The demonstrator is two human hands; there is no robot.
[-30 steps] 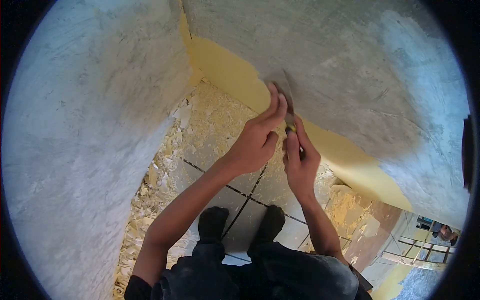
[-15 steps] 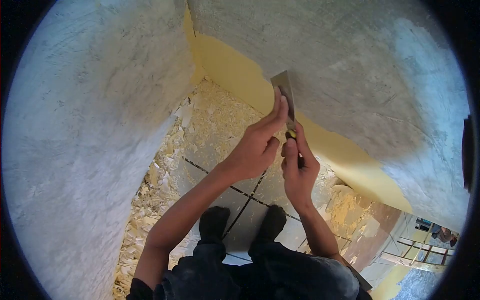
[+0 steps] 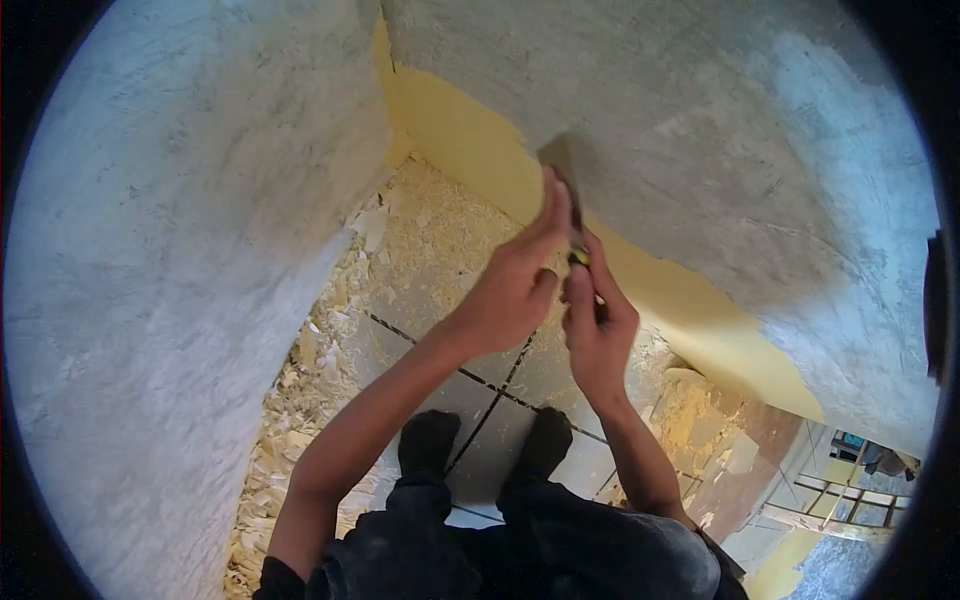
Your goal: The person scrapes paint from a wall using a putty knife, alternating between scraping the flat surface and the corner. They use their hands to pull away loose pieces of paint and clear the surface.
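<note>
Scraper [image 3: 562,175] pressed against right-hand wall [image 3: 720,130], blade blurred, sitting right at the edge where yellow paint [image 3: 470,140] meets bare grey plaster. Right hand [image 3: 598,330] closed around the scraper handle, a bit of yellow handle showing at the top of the fist. Left hand [image 3: 515,285] fingers extended, pushing flat on the back of the blade, thumb tucked under. Both hands just beside each other, touching the tool. Blade angle hard to tell, probably tilted into the wall, motion blur.

Left wall [image 3: 180,250] stripped to grey. Yellow paint band runs along the bottom of the right wall, down from the corner toward lower right. Floor tiles [image 3: 470,400] with dark grout lines, covered with pale paint flakes [image 3: 300,380] heaped along the left wall base and in the corner. Person's two dark shoes [image 3: 430,445] on the tiles directly below the hands, dark trousers at bottom edge. No containers in view. Scaffold-like frame [image 3: 830,500] at lower right, small and unclear.
</note>
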